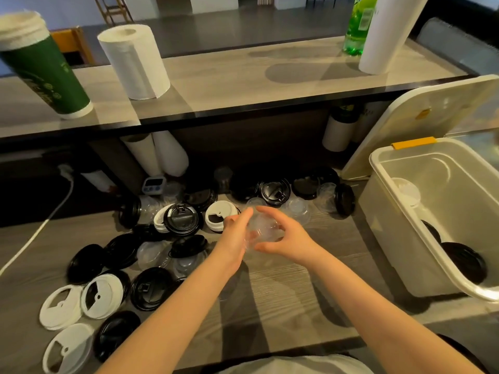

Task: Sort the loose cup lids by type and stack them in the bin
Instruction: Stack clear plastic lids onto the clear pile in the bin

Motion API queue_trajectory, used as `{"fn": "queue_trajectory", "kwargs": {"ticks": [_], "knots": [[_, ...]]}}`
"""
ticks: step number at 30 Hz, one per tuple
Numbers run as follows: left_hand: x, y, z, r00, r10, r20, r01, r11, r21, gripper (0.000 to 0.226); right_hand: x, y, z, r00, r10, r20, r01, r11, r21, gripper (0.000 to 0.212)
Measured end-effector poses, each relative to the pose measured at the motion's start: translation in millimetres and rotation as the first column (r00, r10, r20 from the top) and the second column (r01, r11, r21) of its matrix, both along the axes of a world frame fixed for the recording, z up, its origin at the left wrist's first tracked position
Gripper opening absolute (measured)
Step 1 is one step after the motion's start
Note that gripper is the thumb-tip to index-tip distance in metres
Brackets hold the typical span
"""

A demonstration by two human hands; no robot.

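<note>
We are holding the clear lids (264, 228) just above the tabletop (286, 298), our left hand (234, 234) cupping one side and our right hand (287, 237) curling round the other (their count is unclear). The bin (391, 238) is standing well to the right.

I see blk lids (181, 218), wht lids (60, 306) and clear lids (263, 229) on grey wood-grain counter (283, 279). Cream bin (388, 190) w/ orange latch (413, 143). Cup stack (51, 76) green w/ pale print, bottle (360, 22) bright green, paper roll (135, 63) wht.
</note>
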State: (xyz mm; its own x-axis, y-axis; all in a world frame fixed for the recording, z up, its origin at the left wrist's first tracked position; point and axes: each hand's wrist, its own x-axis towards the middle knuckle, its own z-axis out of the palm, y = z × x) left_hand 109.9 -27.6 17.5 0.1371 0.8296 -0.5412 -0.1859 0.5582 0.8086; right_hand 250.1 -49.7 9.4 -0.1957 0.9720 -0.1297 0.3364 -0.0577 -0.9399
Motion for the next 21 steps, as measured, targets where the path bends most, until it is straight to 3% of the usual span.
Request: {"fn": "queue_trajectory", "kwargs": {"ticks": [2, 6, 9, 12, 14, 16, 19, 21], "knots": [[-6, 5, -1, 0.988, -0.148, -0.048, 0.145, 0.988, -0.055, 0.073, 3, 4, -2, 0.996, 0.025, 0.087, -0.03, 0.998, 0.062, 0.075], [-11, 14, -10, 0.959, -0.268, -0.087, 0.266, 0.963, -0.042, 0.032, 12, 15, -11, 0.986, 0.069, 0.15, -0.076, 0.996, 0.041, 0.082], [-10, 24, -15, 0.966, -0.228, -0.12, 0.232, 0.973, 0.013, 0.024, 24, 29, -21, 0.971, 0.135, 0.195, -0.129, 0.991, -0.039, 0.088], [-12, 35, -19, 0.965, -0.184, -0.189, 0.197, 0.979, 0.051, 0.026, 47, 47, -34, 0.934, -0.003, 0.356, 0.003, 1.0, 0.002, 0.066], [-14, 41, -21, 0.965, -0.152, -0.214, 0.171, 0.983, 0.072, 0.022, 61, 57, -43, 0.828, -0.138, 0.544, 0.067, 0.987, 0.149, 0.053], [-17, 45, -26, 0.971, -0.111, -0.213, 0.128, 0.989, 0.068, 0.023, 68, 62, -49, 0.721, -0.201, 0.663, 0.083, 0.975, 0.206, 0.055], [-20, 49, -33, 0.981, -0.06, -0.185, 0.072, 0.996, 0.054, 0.031, 66, 67, -57, 0.643, -0.111, 0.758, 0.046, 0.993, 0.106, 0.065], [-19, 49, -33, 0.986, -0.033, -0.164, 0.042, 0.998, 0.053, 0.04, 61, 67, -63, 0.669, -0.083, 0.739, 0.075, 0.996, 0.044, 0.066]]}}
